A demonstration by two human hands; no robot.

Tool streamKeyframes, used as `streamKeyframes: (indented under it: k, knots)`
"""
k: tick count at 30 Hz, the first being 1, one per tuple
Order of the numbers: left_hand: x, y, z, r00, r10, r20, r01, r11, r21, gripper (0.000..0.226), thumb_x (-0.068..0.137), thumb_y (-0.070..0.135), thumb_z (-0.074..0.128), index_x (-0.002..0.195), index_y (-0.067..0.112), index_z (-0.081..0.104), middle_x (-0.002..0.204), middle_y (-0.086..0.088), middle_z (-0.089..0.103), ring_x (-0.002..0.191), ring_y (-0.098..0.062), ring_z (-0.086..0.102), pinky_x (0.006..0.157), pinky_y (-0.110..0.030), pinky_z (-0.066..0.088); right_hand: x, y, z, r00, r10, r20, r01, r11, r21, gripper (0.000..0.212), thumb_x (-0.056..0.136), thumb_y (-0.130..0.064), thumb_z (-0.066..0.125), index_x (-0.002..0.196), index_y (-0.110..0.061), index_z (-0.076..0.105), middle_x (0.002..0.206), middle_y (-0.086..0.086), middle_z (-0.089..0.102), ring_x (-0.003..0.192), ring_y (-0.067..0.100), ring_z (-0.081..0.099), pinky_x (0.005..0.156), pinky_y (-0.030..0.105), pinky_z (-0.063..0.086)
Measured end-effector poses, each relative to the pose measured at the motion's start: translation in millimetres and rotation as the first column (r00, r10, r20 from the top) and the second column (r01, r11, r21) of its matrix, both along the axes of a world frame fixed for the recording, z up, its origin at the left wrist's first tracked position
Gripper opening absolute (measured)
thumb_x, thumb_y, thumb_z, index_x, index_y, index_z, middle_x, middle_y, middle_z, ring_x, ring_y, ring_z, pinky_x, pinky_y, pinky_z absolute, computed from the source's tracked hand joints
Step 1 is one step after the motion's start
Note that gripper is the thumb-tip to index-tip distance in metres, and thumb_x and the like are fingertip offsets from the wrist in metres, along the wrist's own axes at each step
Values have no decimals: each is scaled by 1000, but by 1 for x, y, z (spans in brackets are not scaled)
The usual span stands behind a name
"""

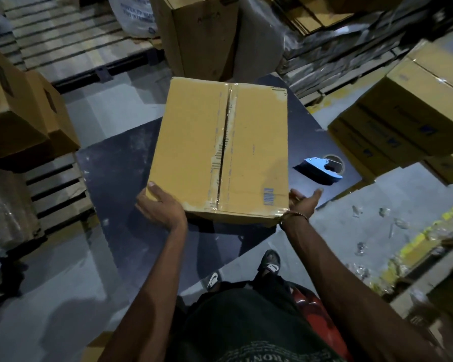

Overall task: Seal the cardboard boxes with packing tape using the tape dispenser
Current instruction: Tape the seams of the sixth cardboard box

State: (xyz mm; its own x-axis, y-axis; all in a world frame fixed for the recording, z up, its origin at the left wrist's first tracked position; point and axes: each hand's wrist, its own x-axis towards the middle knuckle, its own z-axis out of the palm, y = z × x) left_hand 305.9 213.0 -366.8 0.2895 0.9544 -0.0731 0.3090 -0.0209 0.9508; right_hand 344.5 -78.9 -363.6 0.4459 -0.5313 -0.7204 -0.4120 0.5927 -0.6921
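A closed cardboard box [254, 142] rests on a dark table [115, 165], its centre seam running away from me with worn clear tape along it. My left hand [160, 207] grips the box's near left corner. Against the near right side of the box lies my right hand [302, 202], palm on the cardboard and fingers spread. A blue tape dispenser [322, 169] with a roll of tape lies on the table to the right of the box, untouched.
Stacked cardboard boxes [413, 111] stand at the right and more boxes [16, 108] at the left. A tall box [202, 35] stands behind the table. Wooden pallets [63, 37] lie at the back left. Tape scraps [372, 231] litter the floor right.
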Motion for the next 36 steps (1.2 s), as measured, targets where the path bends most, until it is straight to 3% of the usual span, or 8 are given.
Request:
streamKeyframes:
  k: [8,14,16,19,21,23,30,36]
  knots:
    - [9,29,-10,991,-102,-81,100,995,-30,63,108,52,47,149,4,48,142,-25,48,126,-42,52,102,-41,45,-27,61,13,983,95,156,-137,949,285,61,100,-65,46,119,-11,69,129,17,69,112,38,66,106,52,49]
    - [8,52,3,961,-193,-198,198,980,9,94,105,48,56,167,6,-1,171,-27,-2,148,-51,28,116,-53,38,-69,103,6,808,578,-114,-587,807,-69,59,104,-61,48,142,-17,57,141,6,59,130,34,54,105,49,46]
    - [-3,32,7,951,-232,-204,240,971,12,98,103,45,60,167,6,-4,171,-25,-5,149,-50,26,116,-56,39,-38,91,21,750,645,-147,-638,646,-419,51,104,-53,53,133,-11,58,134,10,60,123,31,56,97,38,44]
    - [-19,-10,15,929,-313,-197,309,950,-55,102,103,43,62,166,4,-7,172,-25,-11,154,-47,17,120,-52,34,25,72,29,601,737,-310,-571,125,-811,65,99,-54,60,145,-9,49,147,15,49,137,33,44,106,42,40]
    - [-27,-25,23,917,-367,-154,341,925,-169,95,107,42,57,167,8,-8,173,-24,-12,156,-41,11,122,-37,28,58,60,23,440,728,-525,-519,-270,-811,77,98,-64,55,155,-14,38,164,15,32,151,33,30,114,49,37]
    - [-30,-21,25,909,-399,-124,376,910,-174,89,109,41,52,168,11,-8,173,-24,-11,156,-36,9,121,-27,22,68,53,15,285,680,-675,-507,-491,-709,85,99,-75,37,164,-21,23,173,9,13,160,26,11,121,54,30]
    - [-24,59,13,790,-481,-380,506,862,-39,86,106,61,42,168,29,-8,176,-14,-1,154,-46,26,109,-58,42,3,85,30,247,668,-702,-521,-519,-678,105,87,-94,23,166,-27,13,174,7,4,161,25,1,121,53,27]
    - [-5,101,20,624,-520,-584,650,760,17,65,111,50,37,168,34,10,174,-18,5,146,-54,35,106,-66,41,-73,99,36,252,624,-739,-426,-615,-664,101,88,-91,30,164,-24,28,165,17,33,149,37,34,103,50,44]
